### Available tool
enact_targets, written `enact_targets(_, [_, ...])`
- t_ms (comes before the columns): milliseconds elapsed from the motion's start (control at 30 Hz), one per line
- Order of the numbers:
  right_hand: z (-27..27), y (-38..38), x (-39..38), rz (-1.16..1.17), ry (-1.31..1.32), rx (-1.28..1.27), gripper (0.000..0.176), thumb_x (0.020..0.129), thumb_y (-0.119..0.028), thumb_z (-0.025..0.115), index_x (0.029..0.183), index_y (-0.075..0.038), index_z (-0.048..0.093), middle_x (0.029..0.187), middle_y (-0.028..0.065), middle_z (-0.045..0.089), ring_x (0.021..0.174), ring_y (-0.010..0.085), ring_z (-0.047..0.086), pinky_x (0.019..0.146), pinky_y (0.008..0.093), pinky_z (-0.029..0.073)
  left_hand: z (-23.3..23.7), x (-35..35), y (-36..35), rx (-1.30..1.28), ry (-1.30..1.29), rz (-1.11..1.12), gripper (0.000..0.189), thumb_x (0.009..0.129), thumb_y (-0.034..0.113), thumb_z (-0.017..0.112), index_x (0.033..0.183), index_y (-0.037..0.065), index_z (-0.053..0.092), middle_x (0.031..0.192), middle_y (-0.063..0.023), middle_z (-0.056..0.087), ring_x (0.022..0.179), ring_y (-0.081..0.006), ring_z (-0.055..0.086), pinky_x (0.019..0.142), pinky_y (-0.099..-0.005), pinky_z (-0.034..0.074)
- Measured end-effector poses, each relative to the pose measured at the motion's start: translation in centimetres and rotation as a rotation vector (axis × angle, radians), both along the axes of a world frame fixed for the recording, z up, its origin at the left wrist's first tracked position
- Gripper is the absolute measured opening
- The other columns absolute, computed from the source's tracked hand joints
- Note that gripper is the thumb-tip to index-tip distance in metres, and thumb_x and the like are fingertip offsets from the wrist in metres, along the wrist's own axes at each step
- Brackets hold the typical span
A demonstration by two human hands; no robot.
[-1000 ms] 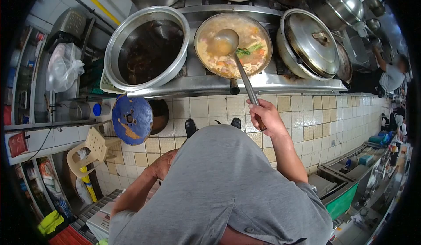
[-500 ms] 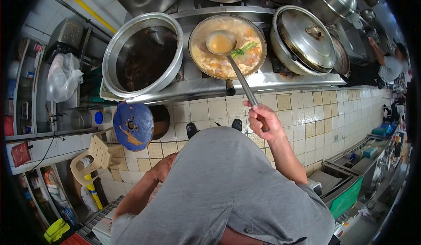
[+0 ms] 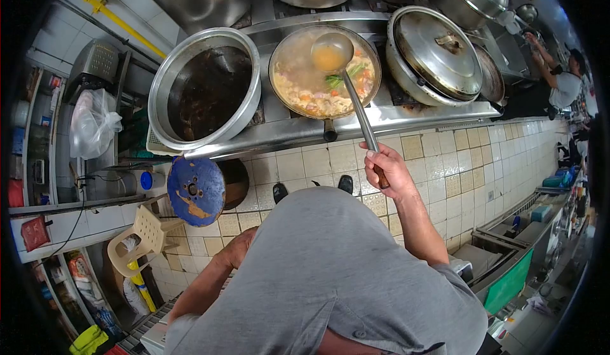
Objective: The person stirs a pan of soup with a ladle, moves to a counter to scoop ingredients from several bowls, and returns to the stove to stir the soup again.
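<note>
My right hand [image 3: 389, 169] is closed around the handle end of a long metal ladle [image 3: 358, 108]. The ladle's bowl sits above the pan [image 3: 272, 78] and holds some orange-brown broth. Inside the pan is a yellowish, steaming soup [image 3: 311, 98] with orange pieces, pale bits and a few green stalks. The pan's short dark handle [image 3: 330, 130] points toward me over the stove edge. My left hand [image 3: 239, 247] is by my left side, against the grey shirt; its fingers are mostly hidden.
Left of the pan stands a big metal pot [image 3: 249, 108] of dark liquid; right of it, a lidded pot [image 3: 438, 53]. A blue-topped stool [image 3: 197, 190] and a beige plastic chair [image 3: 149, 231] stand on the tiled floor. Another person [image 3: 562, 88] works far right.
The ladle's bowl has moved up and to the right over the pan, relative to the soup. My view has shifted slightly. My left hand stays by my side.
</note>
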State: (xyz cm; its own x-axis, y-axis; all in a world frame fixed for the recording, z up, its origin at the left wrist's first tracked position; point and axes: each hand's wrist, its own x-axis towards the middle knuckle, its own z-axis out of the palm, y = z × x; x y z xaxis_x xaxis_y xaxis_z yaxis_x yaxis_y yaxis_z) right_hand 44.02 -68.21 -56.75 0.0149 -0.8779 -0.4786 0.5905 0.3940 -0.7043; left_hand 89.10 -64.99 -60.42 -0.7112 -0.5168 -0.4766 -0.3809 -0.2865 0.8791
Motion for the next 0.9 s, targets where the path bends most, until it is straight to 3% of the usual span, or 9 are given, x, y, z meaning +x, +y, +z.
enact_targets(167, [0.2,-0.2,-0.2,-0.013,0.051,-0.026,0.035,0.1,-0.01,0.057,0.131,0.004,0.054,0.074,0.0034,0.056,0.046,0.01,0.049,0.039,0.0244,0.035,-2.0,0.7,0.7,0.091,0.014,0.075,0.074,0.069,0.037,0.083,0.131,0.005,0.061,0.125,-0.0164,0.064,0.117,-0.0312,0.06,0.102,-0.0397,0.046])
enact_targets(433, [0.5,-0.3,-0.7,-0.022,0.092,-0.049,0.036,0.099,-0.01,0.059,0.131,0.004,0.053,0.073,0.0023,0.057,0.047,0.0102,0.051,0.04,0.0251,0.037,0.7,-0.8,0.2,0.209,0.078,0.131,0.073,0.065,0.035,0.085,0.128,0.005,0.064,0.122,-0.015,0.066,0.115,-0.0295,0.062,0.1,-0.0386,0.047])
enact_targets(500, [0.7,-0.4,-0.8,-0.024,0.076,-0.063,0.036,0.098,-0.01,0.06,0.131,0.004,0.054,0.073,0.002,0.057,0.048,0.0105,0.052,0.041,0.0255,0.039,1.0,-0.8,0.0,0.091,0.0,0.07,0.07,0.065,0.035,0.085,0.125,0.005,0.065,0.122,-0.014,0.067,0.114,-0.028,0.062,0.1,-0.0383,0.047])
enact_targets(733, [2.0,-0.7,-0.5,-0.035,0.153,-0.121,0.033,0.098,-0.008,0.061,0.129,0.002,0.056,0.072,0.0016,0.057,0.045,0.01,0.051,0.039,0.0251,0.038,2.2,-1.5,-0.4,0.164,-0.017,0.081,0.069,0.064,0.034,0.087,0.123,0.006,0.066,0.119,-0.0112,0.067,0.112,-0.023,0.062,0.098,-0.0372,0.047])
enact_targets(900, [2.8,-1.0,-0.5,-0.036,0.196,-0.149,0.032,0.098,-0.007,0.06,0.128,0.002,0.057,0.07,0.0003,0.055,0.045,0.0092,0.051,0.038,0.0244,0.037,2.1,-1.3,-0.5,-0.046,-0.018,-0.015,0.08,0.06,0.037,0.09,0.129,0.008,0.062,0.121,-0.0109,0.066,0.114,-0.0238,0.061,0.1,-0.037,0.046])
